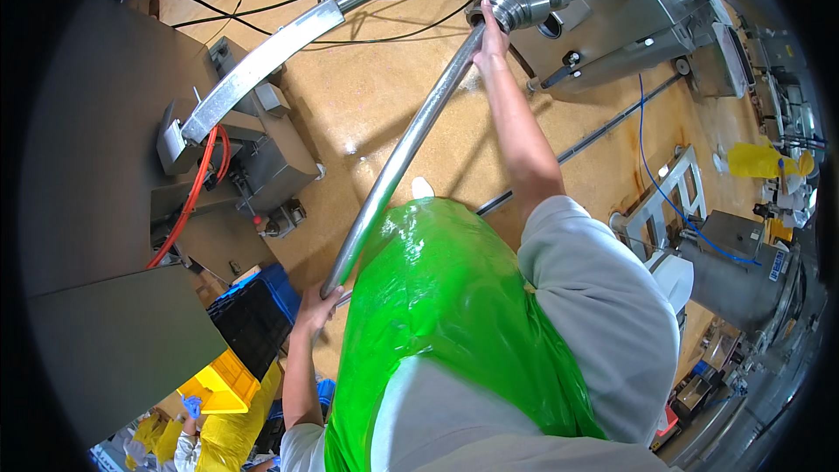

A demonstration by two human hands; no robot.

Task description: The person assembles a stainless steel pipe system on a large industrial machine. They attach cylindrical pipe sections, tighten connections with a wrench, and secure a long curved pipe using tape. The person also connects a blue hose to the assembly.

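Grey sleeves (603,297) and a glossy green apron (437,323) are seen nearest. A long metal pipe (404,150) is clamped in both grips: near its lower end by the left hand (316,308), at its upper end by the right hand (492,42), whose fingers are laid against a shiny metal fitting (527,2). The pipe is held above the tan floor (341,131), just beside the apron's left edge. The step in hand is judged to be joining or freeing the pipe at the fitting; which one cannot be told. For the next move, both ends would need to be supported and kept in line. The long axis is slanted, pointed from near left to far right. Beyond, a curved metal arm (271,65) is stretched above the floor's far left.
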